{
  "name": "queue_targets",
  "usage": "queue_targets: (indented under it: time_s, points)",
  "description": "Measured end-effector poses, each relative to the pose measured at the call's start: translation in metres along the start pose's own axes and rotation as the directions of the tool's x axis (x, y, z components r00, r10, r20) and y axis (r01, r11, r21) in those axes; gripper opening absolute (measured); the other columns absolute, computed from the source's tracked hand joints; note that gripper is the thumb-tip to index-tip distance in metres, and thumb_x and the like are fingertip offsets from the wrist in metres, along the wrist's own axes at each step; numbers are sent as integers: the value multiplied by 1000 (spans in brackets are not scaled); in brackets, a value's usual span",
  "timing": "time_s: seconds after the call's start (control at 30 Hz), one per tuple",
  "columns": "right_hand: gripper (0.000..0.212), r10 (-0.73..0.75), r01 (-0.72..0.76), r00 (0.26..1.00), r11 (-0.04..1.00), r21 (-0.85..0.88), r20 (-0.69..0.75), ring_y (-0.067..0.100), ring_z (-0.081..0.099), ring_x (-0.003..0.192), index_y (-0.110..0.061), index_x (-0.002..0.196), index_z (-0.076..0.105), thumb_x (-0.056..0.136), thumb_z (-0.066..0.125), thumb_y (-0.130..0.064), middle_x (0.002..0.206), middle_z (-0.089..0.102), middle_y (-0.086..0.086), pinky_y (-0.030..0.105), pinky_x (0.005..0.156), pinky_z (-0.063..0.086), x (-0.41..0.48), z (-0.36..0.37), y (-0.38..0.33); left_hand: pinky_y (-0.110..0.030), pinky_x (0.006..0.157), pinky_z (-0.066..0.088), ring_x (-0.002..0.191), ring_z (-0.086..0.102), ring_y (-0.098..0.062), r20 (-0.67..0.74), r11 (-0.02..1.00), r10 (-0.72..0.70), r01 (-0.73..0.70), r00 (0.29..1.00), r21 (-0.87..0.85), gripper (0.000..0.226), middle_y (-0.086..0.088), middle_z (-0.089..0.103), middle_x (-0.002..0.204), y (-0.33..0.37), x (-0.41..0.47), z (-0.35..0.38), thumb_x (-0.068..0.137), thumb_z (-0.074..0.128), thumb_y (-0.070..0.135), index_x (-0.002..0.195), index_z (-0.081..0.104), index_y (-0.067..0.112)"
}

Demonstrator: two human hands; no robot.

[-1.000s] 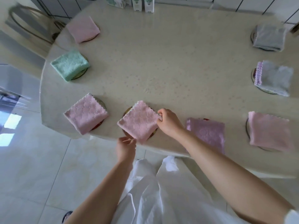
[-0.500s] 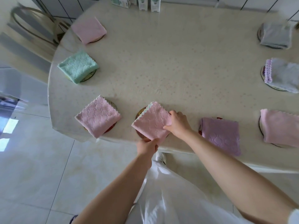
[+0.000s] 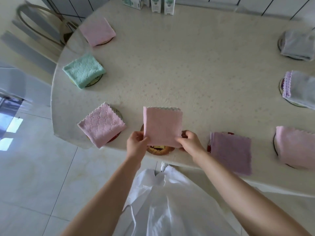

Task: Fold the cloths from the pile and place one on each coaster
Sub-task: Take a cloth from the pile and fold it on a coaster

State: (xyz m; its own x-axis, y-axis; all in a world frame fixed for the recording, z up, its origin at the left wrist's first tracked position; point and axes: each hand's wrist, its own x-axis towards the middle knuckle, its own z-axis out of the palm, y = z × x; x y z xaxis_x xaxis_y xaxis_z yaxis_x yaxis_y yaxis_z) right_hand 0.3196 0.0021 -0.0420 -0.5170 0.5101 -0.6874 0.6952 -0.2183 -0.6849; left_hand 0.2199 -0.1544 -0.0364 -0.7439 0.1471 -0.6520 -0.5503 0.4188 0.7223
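Pink cloth (image 3: 162,127), folded to a square, is held over the brown coaster (image 3: 159,149) at the near edge of the table (image 3: 179,65). The left hand (image 3: 137,143) is closed on the cloth's near-left corner; the right hand (image 3: 190,142) is closed on its near-right corner. Its scalloped far edge lies farther in on the table than the coaster, and the coaster's near rim shows uncovered below the cloth's near edge. Whether the cloth touches the coaster cannot be told.

Left of this coaster sits a second pink folded cloth (image 3: 102,124) on its own coaster; farther left and beyond are a green cloth (image 3: 83,70) and another pink one (image 3: 96,31). Right of the coaster lie a mauve cloth (image 3: 231,151), a pink cloth (image 3: 295,147) and two grey cloths (image 3: 300,90) (image 3: 297,45), each over a coaster. No loose pile is in view, so this appears to be a late placement.

Risks, as judged: released as it lies, the cloth would sit off-centre, beyond the coaster's middle. Letting go of one corner first could let the layers slide and the fold open. The coaster lies close to the table edge, so a drag toward the body could pull cloth or coaster over it.
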Motion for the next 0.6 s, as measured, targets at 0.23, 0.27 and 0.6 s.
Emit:
queue_targets:
  time_s: [0.23, 0.27, 0.6]
  points:
    - [21, 21, -33, 999, 959, -281, -47, 24, 61, 74, -10, 79, 57, 77, 68, -27, 80, 65, 6, 32, 59, 46, 0, 13, 15, -38, 78, 59, 80, 68, -24, -87, 991, -79, 88, 993, 100, 17, -9, 70, 89, -14, 14, -12, 76, 73, 9, 90, 63, 11]
    - [20, -11, -5, 999, 939, -343, -45, 22, 57, 73, -12, 79, 53, 79, 67, -28, 79, 62, 4, 28, 55, 40, -1, 13, 15, -37, 77, 59, 80, 68, -25, -100, 990, -78, 89, 992, 106, 18, -10, 70, 88, -16, 14, -13, 75, 74, 10, 90, 63, 10]
    - [28, -304, 138, 944, 717, -684, -129, 28, 59, 93, -13, 112, 47, 87, 58, -23, 109, 57, 7, 33, 67, 42, -1, 8, -5, -28, 63, 46, 78, 59, -22, -171, 941, 61, 1, 983, 339, 14, -1, 64, 83, -20, 19, -30, 77, 64, 6, 90, 61, 12]
